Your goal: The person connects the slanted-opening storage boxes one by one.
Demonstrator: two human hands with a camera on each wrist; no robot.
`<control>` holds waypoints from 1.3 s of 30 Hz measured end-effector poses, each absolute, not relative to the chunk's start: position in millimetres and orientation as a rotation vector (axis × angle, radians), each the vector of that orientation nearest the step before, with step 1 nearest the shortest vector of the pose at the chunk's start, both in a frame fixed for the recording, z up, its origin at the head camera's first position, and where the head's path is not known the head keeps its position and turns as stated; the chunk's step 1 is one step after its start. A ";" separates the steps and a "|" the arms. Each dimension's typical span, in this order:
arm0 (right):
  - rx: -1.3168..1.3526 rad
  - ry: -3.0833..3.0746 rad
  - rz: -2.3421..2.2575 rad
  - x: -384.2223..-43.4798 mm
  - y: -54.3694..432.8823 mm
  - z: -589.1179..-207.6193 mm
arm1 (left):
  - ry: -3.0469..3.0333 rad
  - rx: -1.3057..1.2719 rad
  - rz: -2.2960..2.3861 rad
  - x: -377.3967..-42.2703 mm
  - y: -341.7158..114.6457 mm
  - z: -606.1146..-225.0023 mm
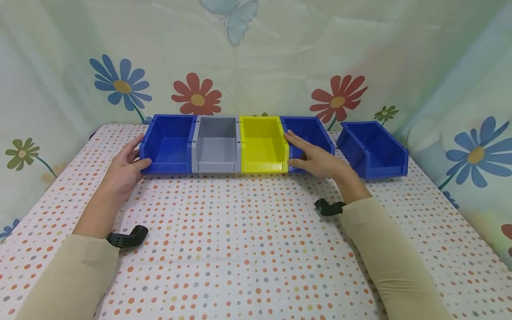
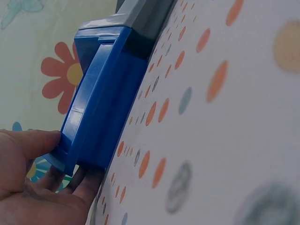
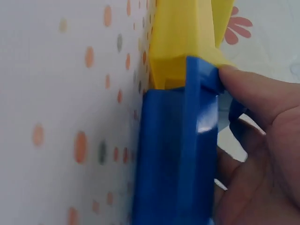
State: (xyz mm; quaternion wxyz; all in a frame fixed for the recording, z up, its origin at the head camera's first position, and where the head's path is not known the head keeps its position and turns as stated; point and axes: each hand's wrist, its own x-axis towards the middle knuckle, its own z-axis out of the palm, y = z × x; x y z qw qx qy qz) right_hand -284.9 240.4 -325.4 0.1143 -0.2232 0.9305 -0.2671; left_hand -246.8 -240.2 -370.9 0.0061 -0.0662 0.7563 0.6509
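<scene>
Four open-front storage bins stand side by side in the head view: a left blue bin [image 1: 168, 149], a grey bin [image 1: 217, 149], a yellow bin [image 1: 264, 149] and an inner right blue bin [image 1: 312, 129]. My left hand [image 1: 124, 166] holds the left blue bin at its outer side, thumb on the front corner, fingers along the wall. My right hand [image 1: 320, 160] reaches over the inner right blue bin and holds its left wall, beside the yellow bin. In the right wrist view, the thumb [image 3: 255, 91] touches that bin's front corner; some fingers are partly hidden.
Another blue bin [image 1: 374, 149] stands apart at the right, turned at an angle. A dotted cloth [image 1: 232, 249] covers the table. Behind hangs a flowered curtain [image 1: 264, 58]. Black wrist mounts [image 1: 130, 238] sit on both forearms.
</scene>
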 end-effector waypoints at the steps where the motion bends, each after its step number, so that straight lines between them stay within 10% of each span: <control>1: -0.639 2.738 -0.804 -284.9 240.8 -325.4 | 2.371 -0.201 2.037 -247.0 -240.1 -370.4; 39: -0.127 3.492 -1.347 -275.8 289.2 -312.2 | 2.436 -0.215 1.992 -248.7 -242.0 -373.2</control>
